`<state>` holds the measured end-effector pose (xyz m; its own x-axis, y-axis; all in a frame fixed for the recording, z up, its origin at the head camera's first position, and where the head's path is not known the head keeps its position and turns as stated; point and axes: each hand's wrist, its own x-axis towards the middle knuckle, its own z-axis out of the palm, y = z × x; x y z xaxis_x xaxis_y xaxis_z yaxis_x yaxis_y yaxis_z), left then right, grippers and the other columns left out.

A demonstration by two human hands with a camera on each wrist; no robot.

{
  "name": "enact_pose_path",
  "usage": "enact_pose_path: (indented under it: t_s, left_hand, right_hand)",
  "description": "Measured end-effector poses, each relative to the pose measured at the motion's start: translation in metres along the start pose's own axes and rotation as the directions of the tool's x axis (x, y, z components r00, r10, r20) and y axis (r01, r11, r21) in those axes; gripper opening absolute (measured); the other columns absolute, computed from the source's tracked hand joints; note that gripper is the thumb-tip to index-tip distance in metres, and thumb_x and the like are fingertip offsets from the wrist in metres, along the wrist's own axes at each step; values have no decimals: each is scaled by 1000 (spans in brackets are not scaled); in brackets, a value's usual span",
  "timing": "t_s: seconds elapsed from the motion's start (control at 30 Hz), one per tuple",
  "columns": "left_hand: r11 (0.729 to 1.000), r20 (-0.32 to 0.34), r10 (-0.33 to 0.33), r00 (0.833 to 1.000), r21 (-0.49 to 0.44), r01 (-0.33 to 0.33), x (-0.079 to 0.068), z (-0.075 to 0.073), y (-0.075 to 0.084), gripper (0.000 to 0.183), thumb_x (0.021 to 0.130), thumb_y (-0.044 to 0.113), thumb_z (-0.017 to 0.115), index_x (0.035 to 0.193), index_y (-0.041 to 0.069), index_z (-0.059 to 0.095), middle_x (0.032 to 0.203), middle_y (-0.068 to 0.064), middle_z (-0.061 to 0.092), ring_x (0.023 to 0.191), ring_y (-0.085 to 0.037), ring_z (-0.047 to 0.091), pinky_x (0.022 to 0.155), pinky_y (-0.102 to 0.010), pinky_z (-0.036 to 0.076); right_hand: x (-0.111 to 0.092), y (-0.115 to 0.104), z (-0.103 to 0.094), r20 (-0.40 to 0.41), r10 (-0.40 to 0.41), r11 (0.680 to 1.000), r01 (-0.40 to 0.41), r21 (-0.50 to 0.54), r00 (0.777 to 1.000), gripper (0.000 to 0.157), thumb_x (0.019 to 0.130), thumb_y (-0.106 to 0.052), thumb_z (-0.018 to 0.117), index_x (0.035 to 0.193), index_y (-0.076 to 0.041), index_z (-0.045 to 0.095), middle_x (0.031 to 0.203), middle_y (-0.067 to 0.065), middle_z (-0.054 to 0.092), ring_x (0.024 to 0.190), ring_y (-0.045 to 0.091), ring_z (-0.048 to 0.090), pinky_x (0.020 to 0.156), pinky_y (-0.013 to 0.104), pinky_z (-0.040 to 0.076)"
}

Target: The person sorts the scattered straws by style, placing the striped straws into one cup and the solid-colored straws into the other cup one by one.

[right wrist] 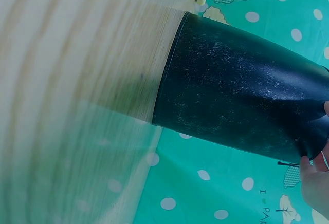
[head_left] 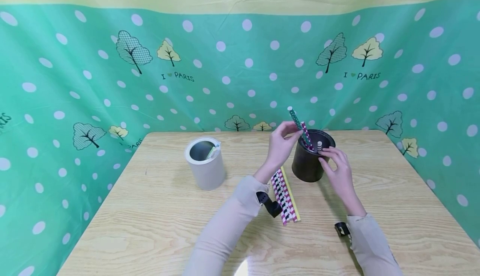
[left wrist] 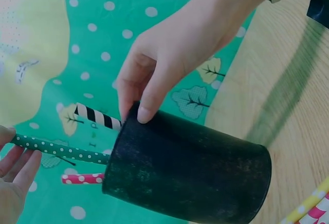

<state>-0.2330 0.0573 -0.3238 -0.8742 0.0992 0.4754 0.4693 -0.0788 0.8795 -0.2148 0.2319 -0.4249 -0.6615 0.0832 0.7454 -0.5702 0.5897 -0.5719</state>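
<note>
Got the left arm (head_left: 230,226) stretched toward 1 o'clock, pinching with the left hand (head_left: 282,142). Then got the right arm (head_left: 369,242) angled to like 11 o'clock, gripping with the right hand (head_left: 340,176), roughly 4 o'clock from the left.
</note>
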Motion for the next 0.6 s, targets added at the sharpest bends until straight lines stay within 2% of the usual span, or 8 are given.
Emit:
enact_pose_path:
  t_s: [0.23,0.37,0.6]
  left_hand:
    - [999,12,-46,999,-6,46,2,3,-7,22,80,-5,59,101,-9,55,99,-22,60,92,-28,59,75,-18,49]
    - [999,22,-48,999,15,47,2,5,-12,21,80,-3,59,101,-8,56,98,-21,61,90,-26,60,75,-18,49]
    - [996,40,-60,997,66,57,7,9,-41,20,82,4,61,101,-3,60,97,-15,63,87,-18,61,73,-16,49]
  right_hand:
    - [0,1,0,-3,-1,1000,1,-3,1000,19,72,13,64,90,7,64,101,20,58,104,32,44,95,15,28]
    - [0,1,0,-1,3,1000,-3,-9,1000,20,72,13,64,90,6,64,101,20,58,104,32,44,95,15,27]
    - [0,2,0,2,3,1000,-3,-3,1000,20,72,12,64,91,6,64,101,19,58,105,33,44,95,15,28]
